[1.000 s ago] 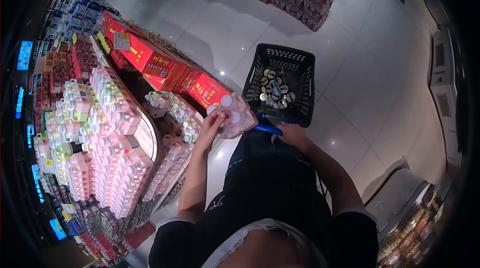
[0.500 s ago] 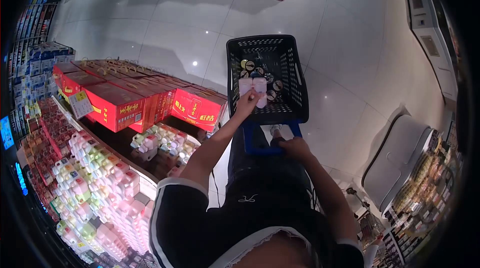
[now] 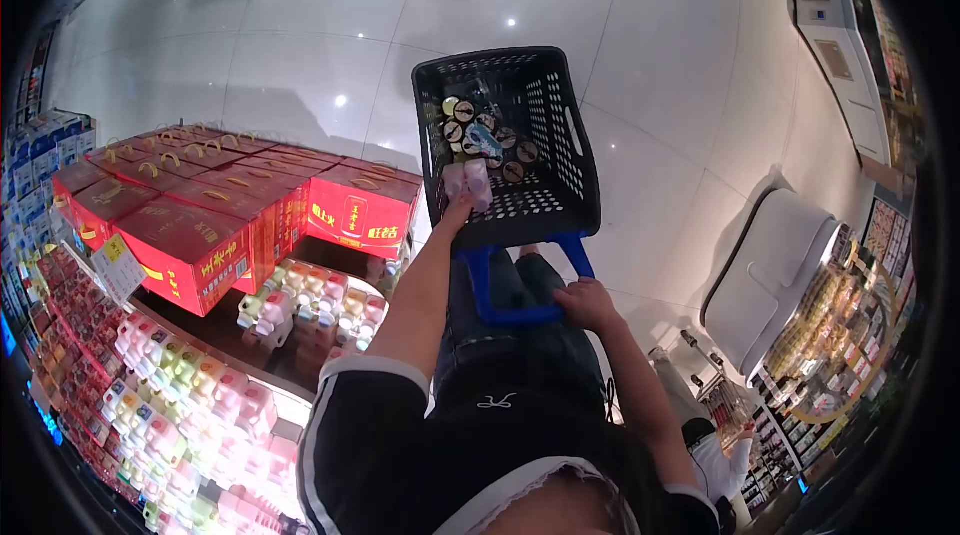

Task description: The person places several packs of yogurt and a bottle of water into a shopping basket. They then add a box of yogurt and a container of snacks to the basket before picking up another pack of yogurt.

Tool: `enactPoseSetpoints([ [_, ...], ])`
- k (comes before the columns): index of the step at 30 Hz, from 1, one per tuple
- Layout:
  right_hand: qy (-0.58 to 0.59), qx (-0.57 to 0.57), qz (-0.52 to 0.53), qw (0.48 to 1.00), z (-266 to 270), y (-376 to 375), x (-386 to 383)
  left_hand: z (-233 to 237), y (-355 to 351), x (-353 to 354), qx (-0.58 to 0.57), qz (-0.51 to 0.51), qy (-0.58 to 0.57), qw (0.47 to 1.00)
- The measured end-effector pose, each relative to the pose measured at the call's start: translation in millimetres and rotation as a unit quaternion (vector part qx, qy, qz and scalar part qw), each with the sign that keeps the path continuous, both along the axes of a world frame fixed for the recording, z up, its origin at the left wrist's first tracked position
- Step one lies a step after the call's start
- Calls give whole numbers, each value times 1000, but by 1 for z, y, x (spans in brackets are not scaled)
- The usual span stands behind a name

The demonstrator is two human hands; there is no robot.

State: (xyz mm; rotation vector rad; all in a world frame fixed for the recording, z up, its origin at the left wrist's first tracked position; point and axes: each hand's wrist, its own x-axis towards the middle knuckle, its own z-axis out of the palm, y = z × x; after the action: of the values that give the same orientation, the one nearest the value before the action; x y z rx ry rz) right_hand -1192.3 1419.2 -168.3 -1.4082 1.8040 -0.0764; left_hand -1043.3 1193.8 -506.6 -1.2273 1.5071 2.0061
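Observation:
Inside the black basket [image 3: 583, 185], near its left side, my left hand [image 3: 459, 209] is closed on a pack of pale pink bottles [image 3: 467, 181]. Round-topped containers [image 3: 513, 172] and a blue-and-white item [image 3: 484, 142] lie in the basket beyond the pack. My right hand [image 3: 588, 303] is wrapped round the right side of the blue handle [image 3: 520, 316], at the basket's near end.
Red drink boxes [image 3: 200, 235] are stacked at the left, with lit rows of small bottles [image 3: 190, 385] below. A grey-white bin-like unit [image 3: 770, 275] stands at the right. Another person [image 3: 715, 465] is at the lower right, near a wire cart [image 3: 728, 405].
My left hand has moved lower into the basket with the pink pack. The view has shifted, and the basket appears farther left. Another person shows more fully at the lower right.

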Motion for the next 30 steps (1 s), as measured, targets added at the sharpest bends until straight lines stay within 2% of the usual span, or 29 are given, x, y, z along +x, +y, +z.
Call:
enactPoseSetpoints([
  [1, -3, 1, 3, 1000, 1, 0, 0, -21, 2, 7, -35, -57, 5, 998],
  [2, -2, -9, 7, 1000, 0, -1, -2, -3, 2, 4, -38, -53, 5, 998],
  [4, 2, -25, 14, 1000, -2, -3, -6, 73, 13, -9, -105, -184, 25, 977],
  [6, 11, -86, 1, 996, -7, -3, -9, 121, 24, -10, -163, -251, 56, 952],
  [9, 32, -112, 8, 993, -13, -6, -15, 187, 42, -7, -181, -206, 69, 959],
  [11, 45, -136, 13, 990, -22, -7, -23, 230, 35, -17, -162, -270, 65, 947],
  [12, 53, -152, 16, 987, -22, -10, -28, 238, 32, -22, -172, -271, 65, 945],
  [14, 62, -178, 17, 982, -22, -17, -41, 252, 28, -32, -91, -268, 103, 953],
  [15, 69, -196, 19, 978, -22, -23, -50, 263, 29, -38, -101, -271, 102, 952],
  [17, 72, -209, 31, 975, -26, -34, -66, 292, 33, -50, -77, -205, 203, 954],
  [18, 71, -183, 45, 980, -19, -43, -75, 309, 29, -58, -85, -208, 202, 953],
  [19, 68, -155, 60, 984, -15, -50, -85, 327, 26, -67, -187, -265, 213, 922],
  [20, 69, -173, 67, 980, -15, -57, -93, 335, 24, -72, -284, -317, 218, 878],
  [21, 67, -176, 71, 980, -16, -63, -101, 335, 22, -77, -287, -315, 216, 879],
  [23, 64, -194, 94, 974, -21, -76, -118, 328, 14, -93, -290, -350, 125, 882],
  [29, 29, -239, 175, 955, -40, -119, -167, 322, -8, -126, -342, -321, 91, 879],
  [30, 28, -245, 189, 950, -46, -127, -173, 324, -12, -132, -339, -290, 81, 891],
])
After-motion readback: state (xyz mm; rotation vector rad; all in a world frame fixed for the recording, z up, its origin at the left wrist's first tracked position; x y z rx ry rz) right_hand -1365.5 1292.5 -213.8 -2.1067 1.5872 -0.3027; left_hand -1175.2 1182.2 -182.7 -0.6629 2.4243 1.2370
